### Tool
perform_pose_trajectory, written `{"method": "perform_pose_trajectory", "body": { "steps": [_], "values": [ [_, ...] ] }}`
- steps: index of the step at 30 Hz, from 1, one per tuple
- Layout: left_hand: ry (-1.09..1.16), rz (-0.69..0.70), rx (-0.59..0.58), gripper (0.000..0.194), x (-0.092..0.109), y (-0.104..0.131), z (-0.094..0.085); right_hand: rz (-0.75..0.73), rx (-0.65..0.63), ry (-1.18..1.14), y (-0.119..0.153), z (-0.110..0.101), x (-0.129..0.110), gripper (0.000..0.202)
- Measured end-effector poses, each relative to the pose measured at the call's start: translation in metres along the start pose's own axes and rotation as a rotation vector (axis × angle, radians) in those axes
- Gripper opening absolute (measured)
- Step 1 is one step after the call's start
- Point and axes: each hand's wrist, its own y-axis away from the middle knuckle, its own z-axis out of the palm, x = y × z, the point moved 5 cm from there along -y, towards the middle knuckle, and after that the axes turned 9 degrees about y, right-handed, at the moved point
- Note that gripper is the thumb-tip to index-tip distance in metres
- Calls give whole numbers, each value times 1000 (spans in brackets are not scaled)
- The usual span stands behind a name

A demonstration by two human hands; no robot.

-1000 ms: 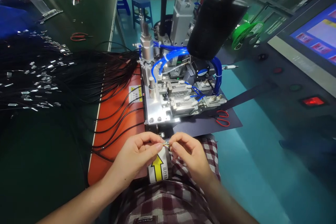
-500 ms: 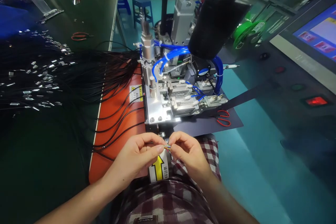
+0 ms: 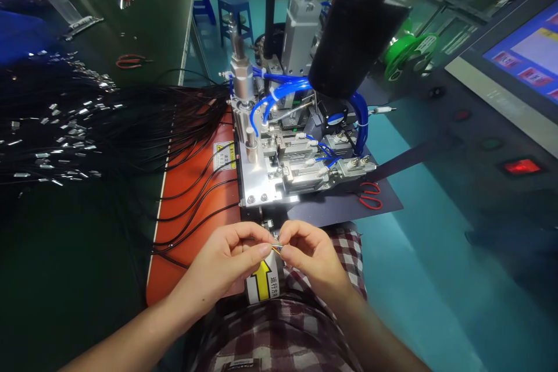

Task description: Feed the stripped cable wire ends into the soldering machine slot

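Thin coloured wires (image 3: 276, 248) bridge the small gap between my fingertips, low in the middle of the head view. My left hand (image 3: 238, 253) pinches them between thumb and forefinger from the left. From the other side my right hand (image 3: 310, 253) pinches the same wires, thumb against curled fingers. My fingers cover most of the wires' length. Just beyond my fingertips stands the metal machine (image 3: 257, 186) with its silver cylinders. Below my hands lies a label with a yellow arrow (image 3: 262, 282).
Black cables (image 3: 192, 209) cross the orange surface (image 3: 174, 270) at the left. Red-handled scissors (image 3: 370, 196) lie on the dark plate at the right. Blue air hoses (image 3: 288, 88) and a black cylinder (image 3: 355, 40) rise behind. A screen panel (image 3: 523, 64) stands far right.
Both hands keep nearly the same place, still pinching the wires. The wires between the fingertips have shifted slightly, and an orange one now slants downward. The whole view has moved a little.
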Motion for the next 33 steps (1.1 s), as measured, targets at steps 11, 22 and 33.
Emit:
{"method": "perform_pose_trajectory", "body": {
  "steps": [11, 22, 33],
  "values": [
    [0, -39, -43, 18, -3, 2, -1, 91, -110, -89, 1, 4, 1, 19],
    [-241, -25, 9, 14, 3, 2, 3, 150, -257, 26, -4, -1, -7, 23],
    [-98, 38, 173, 18, 6, 0, 1, 28, -70, 202, 0, -1, -5, 12]
  ]
}}
